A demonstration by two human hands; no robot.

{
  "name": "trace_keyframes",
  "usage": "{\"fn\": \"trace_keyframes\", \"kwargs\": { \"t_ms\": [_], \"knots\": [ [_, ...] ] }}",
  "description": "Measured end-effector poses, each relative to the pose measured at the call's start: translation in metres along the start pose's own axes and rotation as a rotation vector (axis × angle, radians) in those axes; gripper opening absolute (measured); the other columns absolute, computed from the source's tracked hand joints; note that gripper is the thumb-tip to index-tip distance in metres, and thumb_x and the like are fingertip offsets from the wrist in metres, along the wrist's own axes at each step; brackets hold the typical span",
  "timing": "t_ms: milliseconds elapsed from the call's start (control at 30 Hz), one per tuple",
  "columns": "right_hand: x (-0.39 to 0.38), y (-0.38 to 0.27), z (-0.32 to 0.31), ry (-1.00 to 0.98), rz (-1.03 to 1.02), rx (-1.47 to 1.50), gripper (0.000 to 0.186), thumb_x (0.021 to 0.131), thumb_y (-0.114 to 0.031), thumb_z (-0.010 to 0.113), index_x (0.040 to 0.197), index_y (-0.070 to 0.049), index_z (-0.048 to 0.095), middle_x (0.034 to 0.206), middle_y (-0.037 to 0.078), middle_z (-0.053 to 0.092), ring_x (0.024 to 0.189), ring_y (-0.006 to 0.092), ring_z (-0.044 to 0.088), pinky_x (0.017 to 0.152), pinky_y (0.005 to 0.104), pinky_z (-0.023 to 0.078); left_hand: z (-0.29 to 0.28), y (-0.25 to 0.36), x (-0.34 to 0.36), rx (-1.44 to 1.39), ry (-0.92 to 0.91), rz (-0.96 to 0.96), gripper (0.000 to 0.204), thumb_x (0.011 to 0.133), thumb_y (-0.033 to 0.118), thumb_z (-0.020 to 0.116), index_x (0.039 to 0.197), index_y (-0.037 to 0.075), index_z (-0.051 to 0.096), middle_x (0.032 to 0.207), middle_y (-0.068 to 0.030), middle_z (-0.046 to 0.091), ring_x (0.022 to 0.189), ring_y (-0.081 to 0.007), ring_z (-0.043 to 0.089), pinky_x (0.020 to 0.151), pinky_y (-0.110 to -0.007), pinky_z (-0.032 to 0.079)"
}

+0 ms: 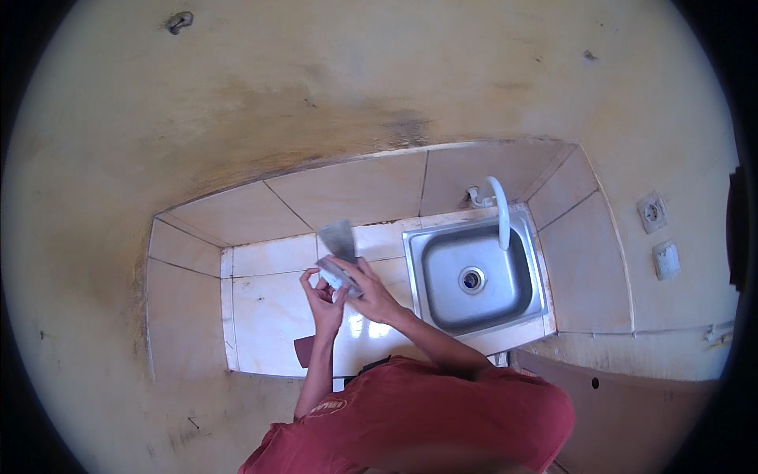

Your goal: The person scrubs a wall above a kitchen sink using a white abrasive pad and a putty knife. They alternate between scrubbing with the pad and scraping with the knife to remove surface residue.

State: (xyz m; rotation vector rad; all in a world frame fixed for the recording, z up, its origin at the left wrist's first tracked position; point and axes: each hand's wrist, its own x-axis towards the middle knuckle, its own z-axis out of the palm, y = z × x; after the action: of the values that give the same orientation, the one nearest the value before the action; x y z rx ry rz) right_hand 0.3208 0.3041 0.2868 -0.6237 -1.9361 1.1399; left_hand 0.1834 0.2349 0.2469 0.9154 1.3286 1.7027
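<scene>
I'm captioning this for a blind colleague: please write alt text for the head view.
The right hand holds a small pale-blue and grey object, too unclear to identify, with the left hand close beside it, above a white-tiled counter. A flat grey piece shows just beyond. At right is a square stainless-steel sink with a curved white tap.

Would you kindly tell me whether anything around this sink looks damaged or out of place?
Yes, the cream-painted wall looks stained and damaged. A dark, blackish smudge marks it just above the pale tiled backsplash, and a dark, rough blemish shows at the picture's upper left, perhaps a hole.
</scene>
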Motion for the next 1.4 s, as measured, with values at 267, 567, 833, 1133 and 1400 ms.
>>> {"fn": "trace_keyframes", "kwargs": {
  "t_ms": [267, 567, 833, 1133, 1400],
  "knots": [
    [-0.013, 0.038, 0.026, 0.155, 0.457, 0.168, 0.045, 0.109, -0.034, 0.048, 0.123, 0.006, 0.065, 0.107, 0.026, 0.065, 0.108, 0.0334, 0.061, 0.093, 0.0431, 0.049, -0.002, -0.03, -0.004, -0.82, -0.046, -0.431, 0.088, 0.099, 0.072, 0.042, 0.152, 0.002, 0.041, 0.147, -0.016, 0.055, 0.133, -0.0313, 0.055, 0.113, -0.047, 0.043],
    [0.031, 0.032, -0.043, 0.569, 0.117, -0.001, 0.038, 0.089, -0.013, 0.08, 0.119, 0.006, 0.067, 0.11, 0.018, 0.066, 0.107, 0.0229, 0.062, 0.094, 0.0383, 0.05, 0.006, -0.042, 0.005, -0.902, 0.063, -0.442, 0.068, 0.098, 0.068, 0.053, 0.129, 0.008, 0.048, 0.101, -0.0066, 0.058, 0.086, -0.0174, 0.056, 0.072, -0.034, 0.051],
    [0.251, 0.001, -0.235, 1.191, -0.678, -0.755, 0.052, 0.087, -0.012, 0.081, 0.136, -0.011, 0.061, 0.137, 0.021, 0.047, 0.116, 0.0345, 0.054, 0.098, 0.0473, 0.044, -0.079, -0.205, -0.021, 0.684, 0.36, -0.25, 0.067, 0.083, 0.02, 0.082, 0.132, -0.005, 0.044, 0.093, -0.0157, 0.064, 0.082, -0.0313, 0.064, 0.08, -0.044, 0.053],
    [0.251, 0.022, -0.199, 1.103, -0.267, -1.422, 0.064, 0.106, -0.048, 0.045, 0.158, -0.012, 0.043, 0.17, 0.023, 0.016, 0.152, 0.0505, 0.019, 0.118, 0.0663, 0.008, -0.087, -0.195, -0.086, 0.893, 0.308, -0.303, 0.071, 0.083, 0.014, 0.074, 0.142, -0.006, 0.039, 0.1, -0.0268, 0.064, 0.091, -0.0417, 0.065, 0.085, -0.049, 0.052],
    [0.268, 0.003, -0.212, 1.027, -0.758, -0.933, 0.056, 0.088, 0.01, 0.055, 0.144, 0.003, 0.057, 0.157, 0.018, 0.048, 0.149, 0.0502, 0.033, 0.119, 0.054, 0.035, -0.102, -0.205, -0.093, 0.881, 0.261, -0.311, 0.068, 0.086, 0.012, 0.07, 0.143, -0.008, 0.038, 0.112, -0.0332, 0.063, 0.104, -0.0484, 0.063, 0.094, -0.051, 0.049]
  ]
}}
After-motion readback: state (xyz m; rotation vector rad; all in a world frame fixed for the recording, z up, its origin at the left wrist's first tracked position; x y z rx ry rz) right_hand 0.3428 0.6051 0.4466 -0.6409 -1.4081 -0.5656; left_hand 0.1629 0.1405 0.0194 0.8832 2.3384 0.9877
